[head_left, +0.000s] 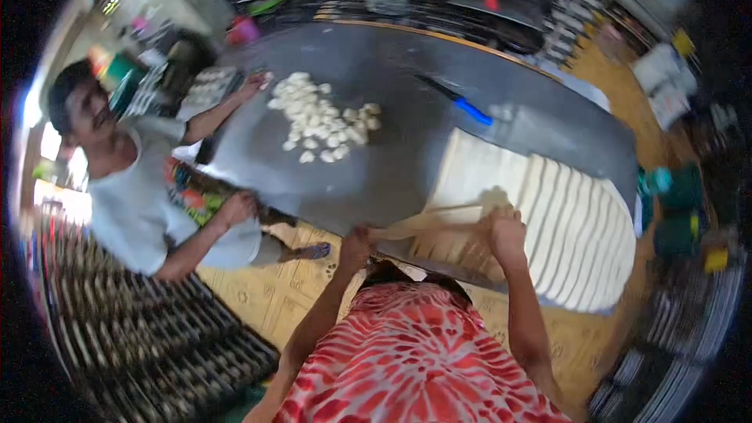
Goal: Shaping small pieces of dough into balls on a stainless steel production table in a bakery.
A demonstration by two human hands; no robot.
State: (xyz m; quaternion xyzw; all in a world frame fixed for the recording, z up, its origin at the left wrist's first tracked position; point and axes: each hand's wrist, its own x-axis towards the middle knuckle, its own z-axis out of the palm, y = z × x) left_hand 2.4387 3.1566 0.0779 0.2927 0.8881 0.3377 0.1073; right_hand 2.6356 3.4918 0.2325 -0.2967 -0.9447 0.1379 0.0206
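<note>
A long pale strip [423, 225], which looks like dough, stretches between my hands at the table's near edge. My left hand [358, 248] is closed around its left end. My right hand [505, 235] is closed at its other end, over the dough sheet; motion blur hides the exact grip. The flat, smooth part of the dough sheet [484, 166] lies just beyond my right hand. To its right, several long dough strips [576, 231] lie side by side, reaching the table's right end.
A dark metal table [376, 180] spreads ahead. Small dough pieces [321, 117] are heaped at its far left. A blue-handled knife [472, 111] lies beyond the sheet. A co-worker [145, 172] stands at the left, one hand near the heap. Stacked racks [149, 337] fill the lower left.
</note>
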